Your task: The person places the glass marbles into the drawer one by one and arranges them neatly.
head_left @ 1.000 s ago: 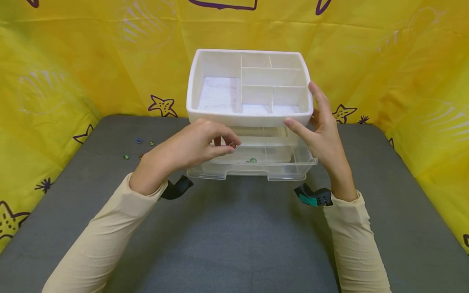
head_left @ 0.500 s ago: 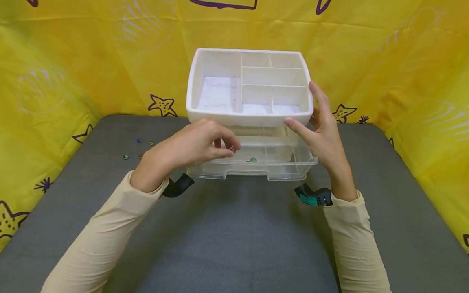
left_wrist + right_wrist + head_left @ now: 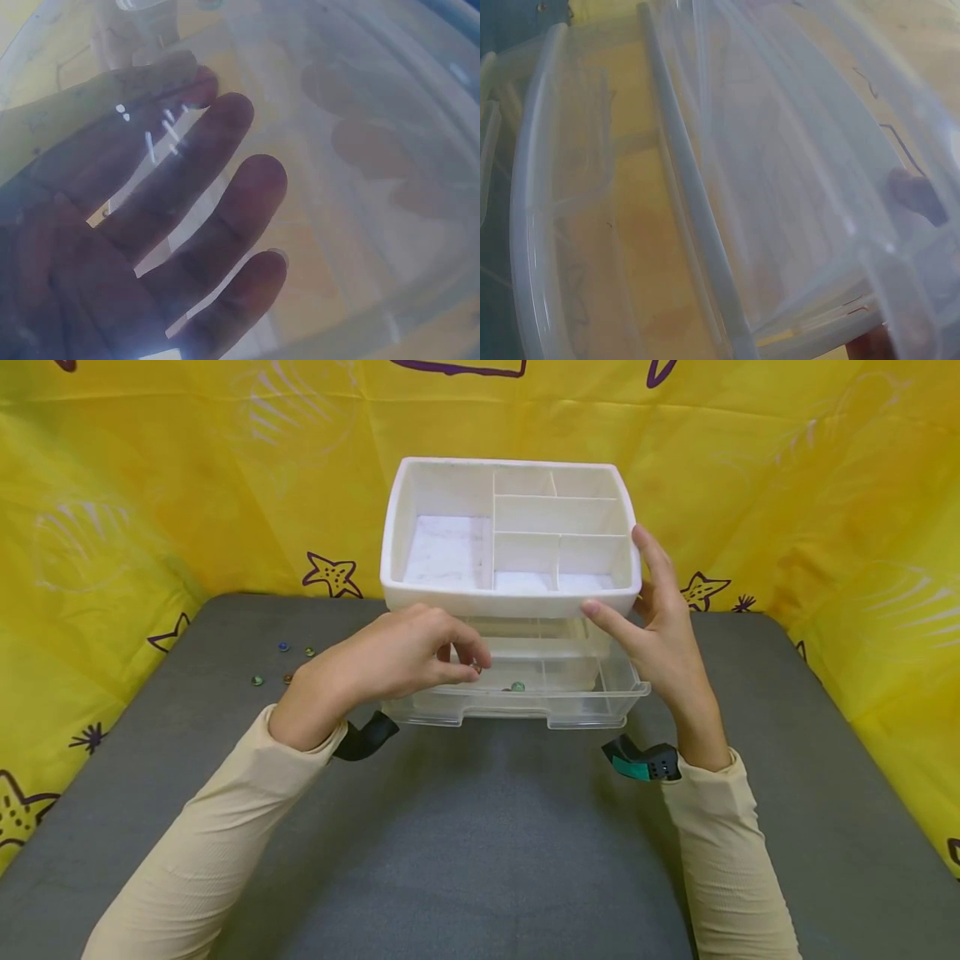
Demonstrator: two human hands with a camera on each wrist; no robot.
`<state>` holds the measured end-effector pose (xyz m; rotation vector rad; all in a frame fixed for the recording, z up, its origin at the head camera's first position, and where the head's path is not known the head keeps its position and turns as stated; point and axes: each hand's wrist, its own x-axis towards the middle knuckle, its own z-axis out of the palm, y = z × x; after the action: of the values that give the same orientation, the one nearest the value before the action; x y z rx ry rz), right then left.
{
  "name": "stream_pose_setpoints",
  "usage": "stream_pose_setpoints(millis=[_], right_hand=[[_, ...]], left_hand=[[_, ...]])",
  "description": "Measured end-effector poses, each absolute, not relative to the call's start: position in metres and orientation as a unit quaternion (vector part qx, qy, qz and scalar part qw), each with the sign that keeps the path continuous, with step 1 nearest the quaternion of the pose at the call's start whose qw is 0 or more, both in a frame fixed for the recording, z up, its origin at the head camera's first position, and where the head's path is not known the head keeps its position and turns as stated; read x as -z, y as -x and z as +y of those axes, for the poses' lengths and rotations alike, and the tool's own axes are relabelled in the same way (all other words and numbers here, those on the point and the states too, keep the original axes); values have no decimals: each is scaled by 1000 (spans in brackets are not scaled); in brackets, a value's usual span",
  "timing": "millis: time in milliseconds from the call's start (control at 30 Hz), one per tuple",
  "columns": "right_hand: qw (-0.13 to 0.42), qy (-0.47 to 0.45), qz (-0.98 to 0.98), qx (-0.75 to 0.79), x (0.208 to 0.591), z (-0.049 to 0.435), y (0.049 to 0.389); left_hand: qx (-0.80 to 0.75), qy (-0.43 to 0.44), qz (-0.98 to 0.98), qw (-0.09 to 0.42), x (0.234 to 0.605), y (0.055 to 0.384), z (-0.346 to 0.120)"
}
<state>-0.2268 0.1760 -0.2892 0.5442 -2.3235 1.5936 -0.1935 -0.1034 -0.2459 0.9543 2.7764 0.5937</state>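
My left hand (image 3: 401, 652) is over the pulled-out clear drawer (image 3: 517, 718), a small brownish marble (image 3: 476, 668) pinched between thumb and forefinger. In the left wrist view its other fingers (image 3: 251, 191) show through clear plastic, spread apart. A green marble (image 3: 518, 687) lies inside the drawer, with a darker one partly visible beside it. My right hand (image 3: 663, 635) grips the right front corner of the white drawer organizer (image 3: 510, 603), thumb on the front and fingers along the side. The right wrist view shows mostly clear drawer walls (image 3: 697, 202).
Several loose marbles, among them a blue one (image 3: 283, 647) and a green one (image 3: 258, 680), lie on the grey table (image 3: 480, 843) left of the organizer. The organizer's top is a divided tray. A yellow patterned cloth (image 3: 247, 468) hangs behind and at the sides.
My left hand has lowered slightly into the drawer with the marble still pinched. My right hand has stayed on the organizer's corner.
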Motion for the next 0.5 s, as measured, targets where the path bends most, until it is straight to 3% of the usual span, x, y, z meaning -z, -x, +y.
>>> stream_pose_setpoints(millis=[300,500], right_hand=[[136,-190,-801,-551,289,176,227],[139,-193,-799,-553,290,175,227]], left_hand=[[-222,-325,918,47,249,193,-106],[-247,-356,901,-21,254,191,-111]])
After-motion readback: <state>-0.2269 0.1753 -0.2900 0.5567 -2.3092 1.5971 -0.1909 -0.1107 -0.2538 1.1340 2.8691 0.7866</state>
